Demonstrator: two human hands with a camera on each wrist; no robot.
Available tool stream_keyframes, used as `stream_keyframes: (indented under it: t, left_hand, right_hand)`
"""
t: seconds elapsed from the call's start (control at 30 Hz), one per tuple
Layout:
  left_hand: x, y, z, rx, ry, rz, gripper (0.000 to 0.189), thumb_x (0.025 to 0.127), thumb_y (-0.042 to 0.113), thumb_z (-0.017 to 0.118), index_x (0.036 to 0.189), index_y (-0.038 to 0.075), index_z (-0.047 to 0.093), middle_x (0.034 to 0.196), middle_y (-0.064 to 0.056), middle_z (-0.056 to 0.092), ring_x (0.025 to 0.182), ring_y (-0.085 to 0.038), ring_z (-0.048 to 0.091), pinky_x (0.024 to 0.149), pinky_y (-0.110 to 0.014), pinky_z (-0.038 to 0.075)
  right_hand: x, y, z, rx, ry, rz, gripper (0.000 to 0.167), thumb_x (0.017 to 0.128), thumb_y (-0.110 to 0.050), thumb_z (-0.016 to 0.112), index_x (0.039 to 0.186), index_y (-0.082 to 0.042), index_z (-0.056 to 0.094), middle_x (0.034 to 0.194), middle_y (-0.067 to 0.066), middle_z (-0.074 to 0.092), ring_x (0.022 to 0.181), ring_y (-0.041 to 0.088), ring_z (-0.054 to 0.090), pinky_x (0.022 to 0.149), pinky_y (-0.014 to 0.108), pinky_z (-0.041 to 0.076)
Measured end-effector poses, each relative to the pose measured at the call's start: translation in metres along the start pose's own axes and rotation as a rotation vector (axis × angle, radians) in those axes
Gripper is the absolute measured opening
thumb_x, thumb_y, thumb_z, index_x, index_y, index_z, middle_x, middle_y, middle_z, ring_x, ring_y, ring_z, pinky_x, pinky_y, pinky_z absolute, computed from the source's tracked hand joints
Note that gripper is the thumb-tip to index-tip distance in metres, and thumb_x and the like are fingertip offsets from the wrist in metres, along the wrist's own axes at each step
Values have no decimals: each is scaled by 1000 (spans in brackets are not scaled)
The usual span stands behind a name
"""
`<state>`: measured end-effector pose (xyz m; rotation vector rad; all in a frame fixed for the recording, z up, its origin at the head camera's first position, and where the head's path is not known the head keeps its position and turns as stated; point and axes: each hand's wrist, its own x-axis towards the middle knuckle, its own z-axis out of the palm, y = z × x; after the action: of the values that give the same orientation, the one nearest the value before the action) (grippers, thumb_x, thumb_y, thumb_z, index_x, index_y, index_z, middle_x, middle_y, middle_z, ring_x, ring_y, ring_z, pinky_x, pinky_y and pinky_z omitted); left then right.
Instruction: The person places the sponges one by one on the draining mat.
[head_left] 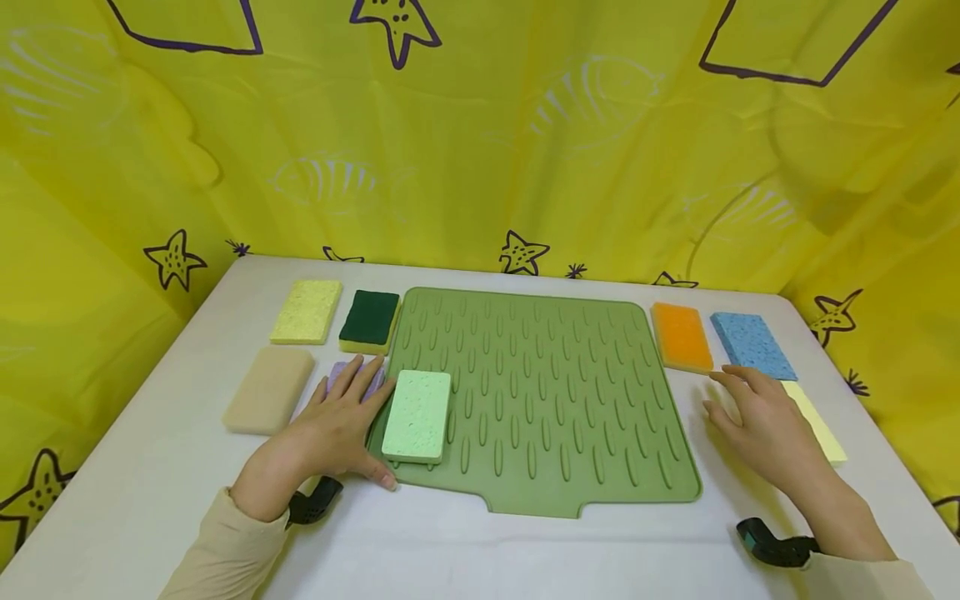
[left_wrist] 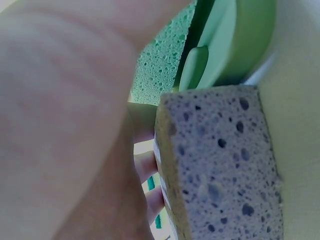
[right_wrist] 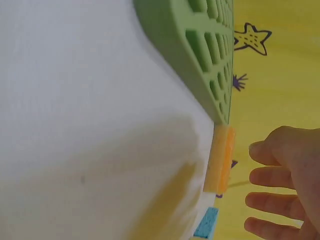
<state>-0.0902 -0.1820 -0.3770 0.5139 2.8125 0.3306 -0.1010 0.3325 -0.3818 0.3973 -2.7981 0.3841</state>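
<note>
Cream sleeves (head_left: pixel 221 550) are nearest in the head view, with a black wrist device (head_left: pixel 315 502) below the left hand (head_left: pixel 326 437). That hand's fingers spread over a purple sponge (head_left: pixel 374 386) on the bench (head_left: pixel 420 546), its thumb stretched out beside the green mat (head_left: pixel 540 417). A mint sponge (head_left: pixel 417 417) lies on the mat's left side. Left of the mat are a beige sponge (head_left: pixel 270 390), a yellow sponge (head_left: pixel 306 312) and a dark-green-topped sponge (head_left: pixel 371 321). On the other side, the right hand (head_left: pixel 765 425) holds nothing, its fingers loosely bent, near an orange sponge (head_left: pixel 681 336), a blue sponge (head_left: pixel 752 342) and a pale yellow sponge (head_left: pixel 817 427).

Left wrist view: the palm looms close and blurred; fingers (left_wrist: pixel 145 165) show beside the pitted purple sponge, the mint sponge beyond.

Right wrist view: the hand's fingers are slightly apart, its shadow falling on the bench.
</note>
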Motion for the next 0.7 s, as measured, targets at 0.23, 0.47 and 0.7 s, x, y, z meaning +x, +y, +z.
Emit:
stream_keyframes:
  t: [0.23,0.47,0.7]
  left_hand:
    - [0,0,0,0,-3,1,137,51,74,82,156,5,28,167,-17,6,152,-44,5,113,-73,14]
    - [-1,0,0,-5,-1,3,136,51,73,82,156,5,28,167,-17,6,152,-44,5,113,-73,14]
    - [-1,1,-1,3,0,1,136,51,72,83,155,4,29,166,-17,7,152,-44,5,113,-73,15]
  right_hand:
    - [-4,20,-6,-37,-30,34,35,89,-7,65,120,10,59,128,37,50,115,59,42,90,72,34]
    - [-7,37,-14,-71,-132,96,41,90,-10,65,126,6,53,132,41,42,112,67,36,84,78,31]
    - [-8,49,-20,-68,-208,148,48,91,-12,64,134,4,46,136,45,33,112,71,30,81,79,28]
